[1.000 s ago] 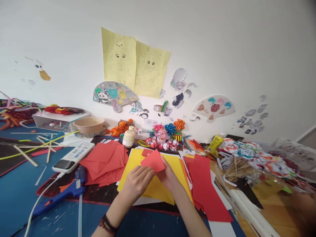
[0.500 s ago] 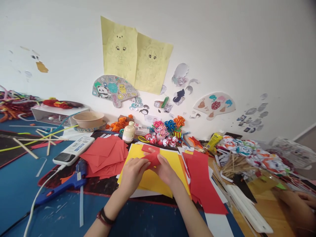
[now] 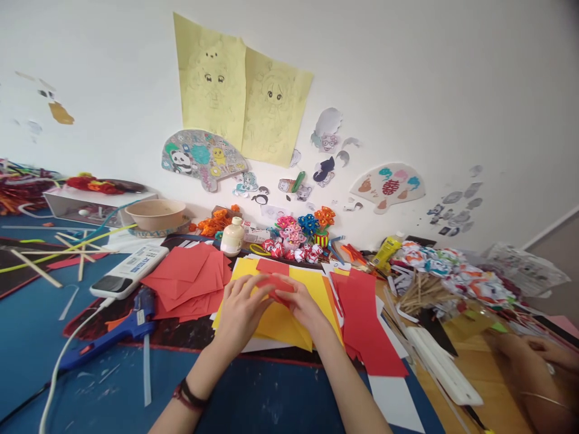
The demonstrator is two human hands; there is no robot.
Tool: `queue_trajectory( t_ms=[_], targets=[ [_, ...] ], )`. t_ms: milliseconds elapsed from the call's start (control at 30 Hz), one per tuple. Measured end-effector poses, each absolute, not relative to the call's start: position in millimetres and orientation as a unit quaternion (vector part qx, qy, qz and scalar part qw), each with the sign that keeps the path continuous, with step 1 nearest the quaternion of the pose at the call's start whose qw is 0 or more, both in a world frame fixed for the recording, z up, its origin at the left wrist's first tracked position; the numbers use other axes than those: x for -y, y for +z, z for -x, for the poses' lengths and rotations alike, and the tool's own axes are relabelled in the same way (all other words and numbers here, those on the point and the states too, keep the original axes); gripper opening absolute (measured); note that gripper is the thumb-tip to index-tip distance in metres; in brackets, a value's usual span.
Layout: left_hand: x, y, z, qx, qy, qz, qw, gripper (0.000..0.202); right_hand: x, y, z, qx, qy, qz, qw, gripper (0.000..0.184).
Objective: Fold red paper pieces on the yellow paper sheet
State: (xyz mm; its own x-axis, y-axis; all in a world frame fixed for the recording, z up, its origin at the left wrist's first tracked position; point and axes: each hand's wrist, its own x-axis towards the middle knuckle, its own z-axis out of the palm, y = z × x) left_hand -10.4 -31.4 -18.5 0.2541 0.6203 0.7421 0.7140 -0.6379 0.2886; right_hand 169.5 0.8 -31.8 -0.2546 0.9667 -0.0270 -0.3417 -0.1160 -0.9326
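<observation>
A small piece of red paper [image 3: 284, 293] is pinched between both my hands above the yellow paper sheets [image 3: 284, 330]. My left hand [image 3: 243, 310] arches over its left side, with fingers bent and thumb at the near edge. On the other side my right hand [image 3: 306, 306] grips it, fingertips at the top. Much of the piece is hidden behind my fingers, so its exact fold cannot be made out. Behind my hands, another red paper piece [image 3: 268, 266] lies on the yellow stack. A pile of red squares [image 3: 185, 280] sits to the left.
On the left are a blue glue gun [image 3: 115, 337], a white power strip [image 3: 129, 271] and its cable. Long red sheets [image 3: 368, 325] lie to the right, beside a white tool [image 3: 446, 366]. Flowers, a cream bottle [image 3: 233, 237] and a bowl [image 3: 156, 215] line the wall. Another person's hand [image 3: 538, 367] is far right.
My left hand has opened from a tight pinch to fingers arched over the red paper, and both hands now cover more of it. The whole view has shifted slightly.
</observation>
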Motion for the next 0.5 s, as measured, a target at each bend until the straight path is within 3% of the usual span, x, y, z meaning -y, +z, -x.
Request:
queue_trajectory(
  t_ms=[100,167,333,500],
  targets=[
    [25,-23,10,0.493,-0.496,0.715,-0.008,0.059,-1,-28,-168,0.401,0.649,0.348,0.544,0.055],
    [20,-28,11,0.489,-0.525,0.69,-0.093,0.071,0,-25,-166,0.393,0.652,0.331,0.558,0.055],
    [17,-37,7,0.453,-0.531,0.653,-0.294,0.064,8,-20,-153,0.399,0.66,0.3,0.562,0.056],
    [21,-37,1,0.393,-0.525,0.666,-0.356,0.064,14,-16,-141,0.407,0.641,0.293,0.582,0.056]
  ],
)
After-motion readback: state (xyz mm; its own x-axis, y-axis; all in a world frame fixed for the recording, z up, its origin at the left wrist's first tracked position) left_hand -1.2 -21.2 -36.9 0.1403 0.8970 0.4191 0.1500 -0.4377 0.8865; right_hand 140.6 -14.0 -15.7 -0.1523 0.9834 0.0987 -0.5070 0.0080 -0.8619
